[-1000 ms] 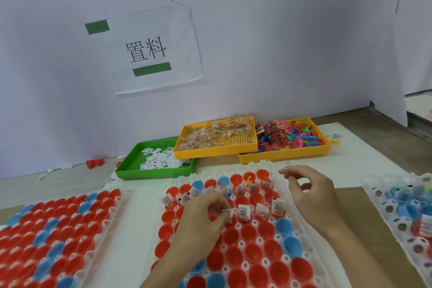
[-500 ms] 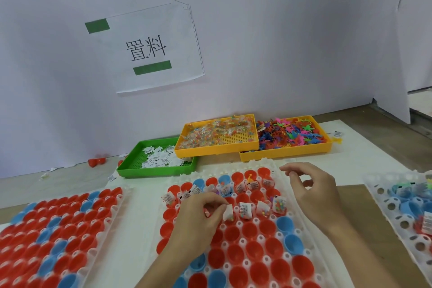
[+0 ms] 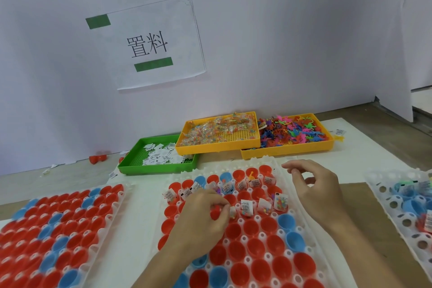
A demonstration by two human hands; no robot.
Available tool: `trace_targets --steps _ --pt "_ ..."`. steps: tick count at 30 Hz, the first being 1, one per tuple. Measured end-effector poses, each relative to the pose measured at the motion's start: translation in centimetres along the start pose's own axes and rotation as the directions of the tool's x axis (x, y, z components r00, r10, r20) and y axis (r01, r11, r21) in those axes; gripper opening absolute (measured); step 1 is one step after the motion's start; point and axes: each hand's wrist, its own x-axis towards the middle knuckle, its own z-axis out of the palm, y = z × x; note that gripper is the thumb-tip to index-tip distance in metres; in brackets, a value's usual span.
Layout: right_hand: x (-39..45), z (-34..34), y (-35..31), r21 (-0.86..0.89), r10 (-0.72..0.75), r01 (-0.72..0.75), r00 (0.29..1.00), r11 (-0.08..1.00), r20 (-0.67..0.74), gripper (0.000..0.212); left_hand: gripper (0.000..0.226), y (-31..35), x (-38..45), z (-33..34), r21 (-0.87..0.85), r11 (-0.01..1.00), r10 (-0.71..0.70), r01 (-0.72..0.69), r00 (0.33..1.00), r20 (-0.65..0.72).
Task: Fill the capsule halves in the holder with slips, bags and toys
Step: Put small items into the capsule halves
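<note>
- On the white sheet in front of the person lies a white holder full of red and blue capsule halves, open side up.
- The two far rows of the holder hold filled halves: paper slips and small clear bags of beads stick up out of them, and a small orange toy stands in one half of the back row.
- The nearer rows show only bare red and blue cups.
- The left hand lies over the second row, fingers curled, with the fingertips pinched on something small right at a cup; what it pinches is too hidden to name.
- The right hand hovers over the right edge of the holder, fingers loosely bent and apart, holding nothing.
- At the back, near the wall, a green tray holds loose paper slips.
- Just beside it, a yellow tray holds clear bags, its left corner overlapping the green tray.
- A second yellow tray to the right holds a heap of coloured plastic toys.
- To the left lies another holder filled with bare red and blue halves.
- At the right edge a third holder shows mostly empty holes, with a few blue halves.
- A paper sign with two green strips hangs on the wall.
</note>
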Motion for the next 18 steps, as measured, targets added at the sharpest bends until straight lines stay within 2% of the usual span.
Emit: trace_targets --steps 3,8,13,15,18 --pt "0.0 0.0 0.1 -0.004 0.004 -0.004 1.000 1.000 -0.018 0.034 0.017 -0.2 -0.1 -0.1 0.020 1.000 0.014 -0.014 1.000 -0.019" --pt "0.1 0.0 0.2 -0.009 0.021 -0.021 0.999 1.000 -0.032 0.032 0.017 -0.4 0.1 0.1 0.095 0.994 0.046 -0.049 0.998 0.040" --pt "0.1 0.0 0.3 -0.004 0.023 -0.023 0.999 1.000 -0.046 0.034 0.014 -0.6 0.1 0.3 0.053 0.998 0.029 -0.031 0.999 0.022" --pt "0.1 0.0 0.5 0.007 0.029 -0.028 0.997 1.000 -0.067 0.034 0.010 -0.9 0.0 -0.2 0.002 1.000 0.013 -0.013 0.999 -0.034" --pt "0.0 0.0 0.8 0.005 0.035 -0.035 0.994 0.999 -0.102 0.032 0.006 -2.4 -0.1 -1.6 -0.085 0.996 -0.055 0.037 0.972 -0.227"
